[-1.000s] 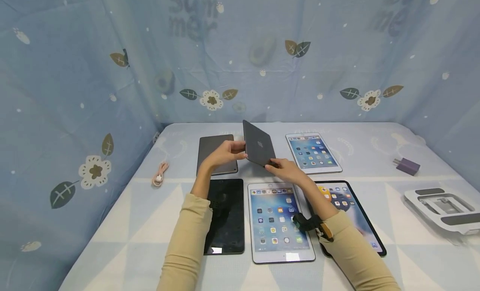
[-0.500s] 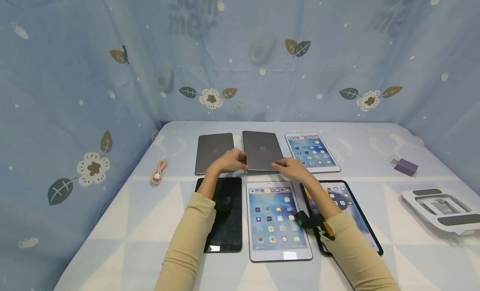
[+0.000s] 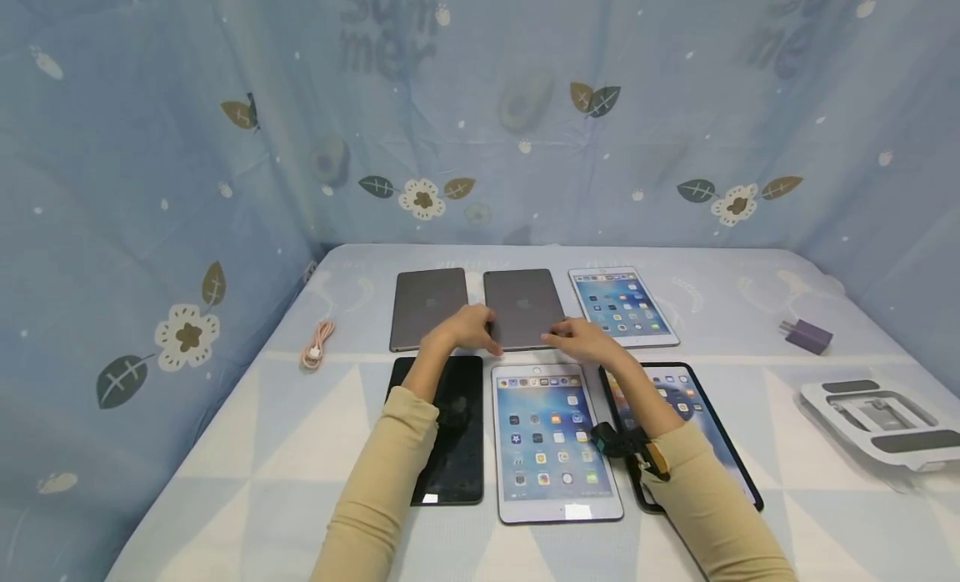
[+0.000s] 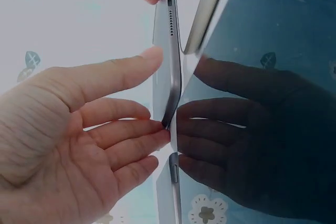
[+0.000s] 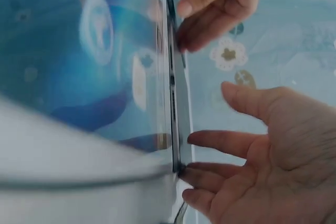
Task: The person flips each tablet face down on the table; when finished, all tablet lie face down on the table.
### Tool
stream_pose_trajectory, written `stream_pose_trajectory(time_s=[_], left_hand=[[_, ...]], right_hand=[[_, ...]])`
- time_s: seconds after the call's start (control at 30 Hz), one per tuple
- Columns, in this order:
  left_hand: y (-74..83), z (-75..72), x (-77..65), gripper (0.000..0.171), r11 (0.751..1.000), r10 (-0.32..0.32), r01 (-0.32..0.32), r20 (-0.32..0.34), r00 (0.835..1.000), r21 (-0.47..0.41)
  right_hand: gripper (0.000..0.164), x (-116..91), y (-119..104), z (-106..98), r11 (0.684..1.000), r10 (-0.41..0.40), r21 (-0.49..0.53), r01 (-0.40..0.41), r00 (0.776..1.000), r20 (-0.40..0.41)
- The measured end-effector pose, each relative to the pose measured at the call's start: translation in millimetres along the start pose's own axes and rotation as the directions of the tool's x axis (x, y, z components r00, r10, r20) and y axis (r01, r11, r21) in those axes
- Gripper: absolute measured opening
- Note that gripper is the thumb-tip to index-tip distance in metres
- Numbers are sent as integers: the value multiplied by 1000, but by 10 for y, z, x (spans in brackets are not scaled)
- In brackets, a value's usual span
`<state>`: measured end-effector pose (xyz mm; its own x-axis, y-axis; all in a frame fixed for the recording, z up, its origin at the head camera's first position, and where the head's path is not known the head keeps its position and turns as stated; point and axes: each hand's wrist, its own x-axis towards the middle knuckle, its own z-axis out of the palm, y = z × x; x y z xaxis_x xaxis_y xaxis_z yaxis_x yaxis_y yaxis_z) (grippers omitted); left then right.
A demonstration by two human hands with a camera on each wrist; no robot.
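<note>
A dark grey tablet [image 3: 522, 305] lies face down in the middle of the back row. At its near left corner is my left hand [image 3: 467, 327]. In the left wrist view the fingertips of this hand [image 4: 100, 129] meet the tablet's corner, and the thumb stands apart from the fingers. My right hand [image 3: 587, 340] is at the near right corner. Its fingers [image 5: 223, 142] reach the edge loosely extended, with the thumb lifted away, in the right wrist view. Another grey tablet [image 3: 427, 305] lies face down on the left, and a white tablet [image 3: 624, 305] lies screen up on the right.
Nearer lie a black tablet [image 3: 463, 432], a white tablet [image 3: 555, 440] with a lit screen, and a black-framed tablet [image 3: 712, 419] under my right forearm. A coiled pink cable [image 3: 318, 345] is at left. A purple charger plug [image 3: 810, 336] and white stand [image 3: 885, 419] are at right.
The grey tablet, held tilted upright in both hands a second ago, has come down flat, face down, in the back row. Both hands have lowered with it and loosened their grip.
</note>
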<state>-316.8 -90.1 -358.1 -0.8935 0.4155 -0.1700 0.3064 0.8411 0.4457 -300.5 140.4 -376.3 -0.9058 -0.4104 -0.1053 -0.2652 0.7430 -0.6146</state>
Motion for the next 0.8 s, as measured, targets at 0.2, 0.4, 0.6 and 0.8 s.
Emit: stream_pose_trajectory(time_s=[0.2, 0.4, 0.6, 0.8], left_hand=[[85, 15, -9, 37, 999, -37, 37, 22, 999, 15], [312, 110, 54, 40, 997, -29, 25, 50, 998, 79], [589, 203, 201, 44, 988, 0, -12, 82, 997, 155], [895, 276, 388, 40, 970, 24, -49, 107, 994, 237]], right_hand=[[61, -49, 105, -174, 1000, 26, 0, -26, 999, -36], [59, -176, 283, -403, 995, 90, -20, -93, 987, -133], [65, -295, 517, -560, 983, 184, 6, -185, 974, -133], [70, -387, 650, -654, 963, 271, 31, -269, 954, -128]])
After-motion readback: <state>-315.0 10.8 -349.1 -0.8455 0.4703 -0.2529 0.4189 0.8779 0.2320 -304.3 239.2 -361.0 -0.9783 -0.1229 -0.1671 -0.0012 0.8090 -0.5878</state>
